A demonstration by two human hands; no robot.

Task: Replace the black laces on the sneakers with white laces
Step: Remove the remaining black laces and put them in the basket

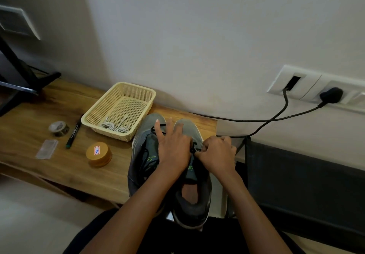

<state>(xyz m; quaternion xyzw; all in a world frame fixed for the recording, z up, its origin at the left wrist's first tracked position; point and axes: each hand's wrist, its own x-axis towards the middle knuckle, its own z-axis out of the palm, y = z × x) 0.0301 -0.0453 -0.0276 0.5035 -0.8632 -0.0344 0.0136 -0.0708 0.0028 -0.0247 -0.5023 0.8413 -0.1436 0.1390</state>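
Beside sneakers [145, 130], basket [107, 131] of white laces [117, 127]

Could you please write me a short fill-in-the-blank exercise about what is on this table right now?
1. The ____ laces lie in the cream basket.
2. The right hand pinches the black lace of a grey ____.
3. The round container stands on the wooden ____.
Missing words: white; sneaker; table.
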